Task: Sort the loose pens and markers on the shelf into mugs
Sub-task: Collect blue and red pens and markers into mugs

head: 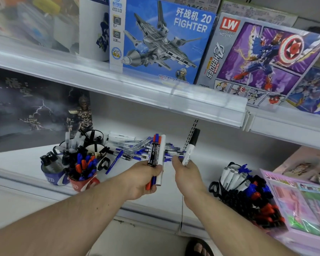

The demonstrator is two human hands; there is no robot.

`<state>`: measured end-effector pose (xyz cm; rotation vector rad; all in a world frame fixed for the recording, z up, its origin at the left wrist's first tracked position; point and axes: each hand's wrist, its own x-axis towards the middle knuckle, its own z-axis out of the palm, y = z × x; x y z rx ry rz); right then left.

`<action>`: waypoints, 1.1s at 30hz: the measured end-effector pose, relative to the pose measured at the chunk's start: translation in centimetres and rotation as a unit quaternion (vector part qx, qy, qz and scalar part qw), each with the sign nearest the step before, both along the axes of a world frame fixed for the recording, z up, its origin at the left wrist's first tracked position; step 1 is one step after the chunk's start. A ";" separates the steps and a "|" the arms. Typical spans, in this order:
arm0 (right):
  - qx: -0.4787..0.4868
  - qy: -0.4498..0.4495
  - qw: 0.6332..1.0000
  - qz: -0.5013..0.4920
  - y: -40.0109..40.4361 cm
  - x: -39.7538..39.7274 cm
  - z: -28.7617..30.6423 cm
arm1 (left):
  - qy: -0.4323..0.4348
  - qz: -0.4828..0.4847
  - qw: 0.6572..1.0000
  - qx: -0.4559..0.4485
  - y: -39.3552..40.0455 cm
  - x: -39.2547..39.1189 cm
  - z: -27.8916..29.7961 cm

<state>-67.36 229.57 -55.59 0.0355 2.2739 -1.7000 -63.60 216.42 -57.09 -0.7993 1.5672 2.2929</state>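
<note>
Nearest, left hand [145,179] clutching a bundle of markers [156,156], upright; right hand [186,173] pinching one white marker with a black cap [191,147]. Beyond, on the white shelf [26,163], loose blue pens [142,147] piled; left, red mug [82,183] and blue mug [51,173], both filled.

A white store shelving unit fills the view, its upper shelf [155,93] edged with a clear plastic price rail. Boxed building-block sets stand on it: a blue fighter jet box [166,39] at centre, a purple heroes box [262,58] to the right. Below, a dark poster-like box [31,106] showing an armoured figure leans at far left, beside the white back panel [155,122]. Pink packaged goods [301,202] sit near right. Lighting is bright and even.
</note>
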 end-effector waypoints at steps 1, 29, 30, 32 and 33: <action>0.017 0.030 0.999 -0.016 0.9 -0.3 0.1 | -0.004 0.005 1.000 -0.014 0.0 -0.3 -0.2; 0.277 0.249 0.909 -0.187 29.6 -10.7 -3.8 | 0.013 -0.153 0.988 -0.016 17.3 -8.5 -2.3; 0.290 0.255 0.904 -0.183 29.8 -10.6 -4.7 | 0.012 -0.151 0.988 -0.018 17.3 -8.6 -2.3; 0.323 0.253 0.898 -0.161 30.2 -10.5 -6.5 | 0.012 -0.151 0.988 -0.026 17.1 -8.8 -2.4; 0.334 0.242 0.898 -0.153 30.4 -10.6 -7.4 | 0.013 -0.153 0.988 -0.031 17.0 -8.8 -2.5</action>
